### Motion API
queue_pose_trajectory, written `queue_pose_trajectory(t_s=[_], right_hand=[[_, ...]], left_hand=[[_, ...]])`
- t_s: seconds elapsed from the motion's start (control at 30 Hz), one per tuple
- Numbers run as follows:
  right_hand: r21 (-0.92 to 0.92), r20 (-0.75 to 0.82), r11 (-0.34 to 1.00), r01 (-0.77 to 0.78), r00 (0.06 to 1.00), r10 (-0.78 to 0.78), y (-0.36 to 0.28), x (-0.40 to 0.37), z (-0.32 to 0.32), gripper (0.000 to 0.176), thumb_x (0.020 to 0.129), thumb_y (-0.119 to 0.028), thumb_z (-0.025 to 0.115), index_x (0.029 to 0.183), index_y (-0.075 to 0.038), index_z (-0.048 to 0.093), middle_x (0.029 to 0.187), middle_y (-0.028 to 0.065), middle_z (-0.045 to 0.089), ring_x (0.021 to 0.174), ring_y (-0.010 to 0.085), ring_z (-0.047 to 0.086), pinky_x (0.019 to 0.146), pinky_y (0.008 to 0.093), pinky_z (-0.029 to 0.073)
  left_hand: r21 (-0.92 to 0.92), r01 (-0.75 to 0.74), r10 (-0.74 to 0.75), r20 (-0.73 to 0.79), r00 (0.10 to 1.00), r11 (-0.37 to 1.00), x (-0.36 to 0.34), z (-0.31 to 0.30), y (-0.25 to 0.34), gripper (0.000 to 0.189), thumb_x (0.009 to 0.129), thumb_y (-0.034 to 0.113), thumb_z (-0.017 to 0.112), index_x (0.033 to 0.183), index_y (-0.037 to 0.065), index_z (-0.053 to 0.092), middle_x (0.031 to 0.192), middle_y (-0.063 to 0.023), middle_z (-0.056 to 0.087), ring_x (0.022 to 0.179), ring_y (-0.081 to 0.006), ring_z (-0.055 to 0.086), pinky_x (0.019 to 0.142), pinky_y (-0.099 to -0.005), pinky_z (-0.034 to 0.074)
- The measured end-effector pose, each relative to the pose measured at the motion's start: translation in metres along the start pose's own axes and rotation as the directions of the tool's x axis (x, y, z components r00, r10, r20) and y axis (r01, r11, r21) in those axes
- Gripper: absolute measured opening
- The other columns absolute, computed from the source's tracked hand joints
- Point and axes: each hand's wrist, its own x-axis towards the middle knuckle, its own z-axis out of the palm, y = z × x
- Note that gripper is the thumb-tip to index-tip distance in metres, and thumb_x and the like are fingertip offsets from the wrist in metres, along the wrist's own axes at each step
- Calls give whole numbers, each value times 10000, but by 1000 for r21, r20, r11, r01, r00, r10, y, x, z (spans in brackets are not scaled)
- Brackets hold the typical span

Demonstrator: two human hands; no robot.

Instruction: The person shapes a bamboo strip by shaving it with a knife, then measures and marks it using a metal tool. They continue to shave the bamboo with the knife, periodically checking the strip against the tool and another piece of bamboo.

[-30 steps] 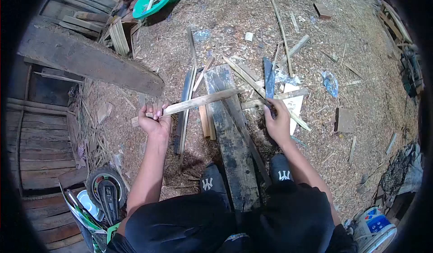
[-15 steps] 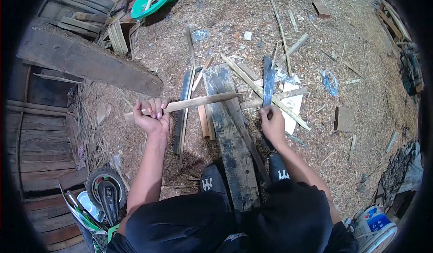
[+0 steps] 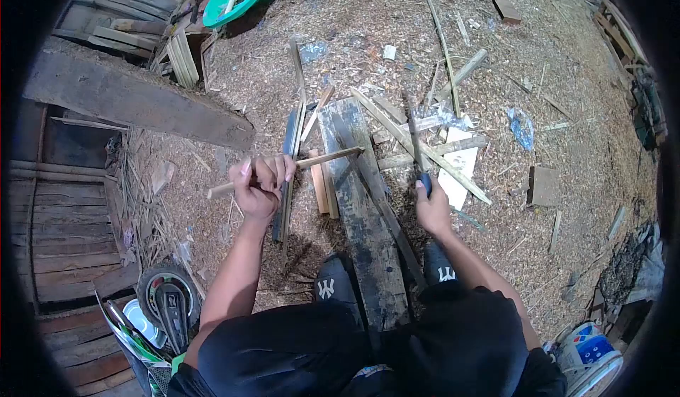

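My left hand (image 3: 261, 186) is closed round a narrow wooden stick (image 3: 329, 157), whose far end lies over the upper part of a worn, dark-stained plank (image 3: 365, 234). That plank runs between my feet. On the right, my right hand (image 3: 432, 202) grips the dark handle of a long blade (image 3: 413, 131), which points away from me and is seen nearly edge-on. Under and beside the blade lie loose wood strips (image 3: 453, 170) and a white sheet (image 3: 459, 177). A dark, slanting strip (image 3: 382, 209) rests along the plank.
Wood chips cover the ground. A green basin (image 3: 248, 0) stands at the top left, near part of another person. A thick beam (image 3: 142, 103) juts in from the left. A wheel (image 3: 168, 298) sits at lower left, a white-and-blue bucket (image 3: 591, 354) at lower right.
My left hand has moved right, and the stick has turned so that it looks narrower. The blade in my right hand has rotated from its flat side to nearly edge-on.
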Motion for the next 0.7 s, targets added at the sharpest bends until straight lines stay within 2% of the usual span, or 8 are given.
queue_pose_trajectory(t_s=[0.1, 0.17, 0.23, 0.27, 0.3, 0.4, 0.53, 0.7], right_hand=[[1, 92, 1000, 0, 996, 0, -10, -13, 1, 416, 965, -383, 579, 1041, 26, 598, 809, 239, 652, 765, 386, 656, 725, 441, 495], [70, 114, 994, 81, 989, -89, 2, -12, 9, 433, 973, -402, 571, 970, 29, 622, 760, 214, 629, 697, 347, 620, 680, 425, 476], [-3, 295, 997, 72, 953, -68, -4, -13, 10, 488, 968, -434, 575, 884, 44, 624, 709, 205, 606, 654, 326, 596, 652, 430, 464], [-9, 313, 993, 121, 943, -112, 1, -12, 15, 523, 970, -459, 563, 856, 49, 619, 663, 204, 578, 617, 311, 568, 623, 432, 450], [-5, 314, 993, 117, 943, -110, 2, -14, 17, 523, 970, -459, 563, 856, 49, 619, 663, 204, 578, 617, 311, 568, 623, 432, 450], [54, 314, 993, 102, 943, -113, 3, -16, 24, 538, 973, -475, 550, 843, 43, 616, 645, 202, 572, 603, 316, 563, 610, 433, 443], [15, 316, 995, 95, 944, -95, 6, -10, 25, 540, 973, -478, 547, 819, 36, 607, 653, 209, 581, 604, 340, 570, 609, 442, 448], [28, 323, 992, 124, 938, -126, -5, -3, 27, 499, 968, -438, 571, 810, 34, 608, 652, 215, 584, 609, 356, 585, 616, 453, 453]], left_hand=[[58, -47, 44, 53, 998, 997, -11, 5, 2, 504, 1011, 297, 362, 548, 98, 352, 452, -13, 315, 416, -154, 333, 531, -347, 349], [66, -47, 44, 47, 998, 997, -22, 7, 4, 508, 1004, 297, 373, 541, 90, 384, 442, -26, 353, 411, -163, 386, 543, -356, 375], [136, -85, 79, 50, 996, 987, -33, 8, 5, 515, 1000, 300, 366, 539, 78, 424, 444, -43, 394, 426, -179, 430, 566, -369, 414], [157, -42, 39, 23, 999, 987, -43, 6, 7, 511, 990, 304, 368, 555, 59, 479, 465, -67, 444, 472, -214, 495, 653, -409, 465], [160, -38, 35, 25, 999, 986, -50, 6, 9, 511, 990, 304, 368, 555, 59, 479, 465, -67, 444, 472, -214, 495, 653, -409, 465], [278, 17, -20, 9, 1000, 961, -64, 1, 15, 487, 968, 320, 389, 639, 8, 566, 567, -136, 562, 620, -283, 583, 841, -477, 452], [351, 83, -66, -60, 996, 933, -75, -7, 17, 469, 961, 311, 402, 706, -25, 607, 615, -172, 606, 755, -332, 635, 927, -521, 443], [389, 107, -61, -129, 990, 915, -86, -8, 11, 476, 996, 297, 384, 705, -19, 590, 597, -169, 589, 724, -317, 624, 917, -515, 449]])
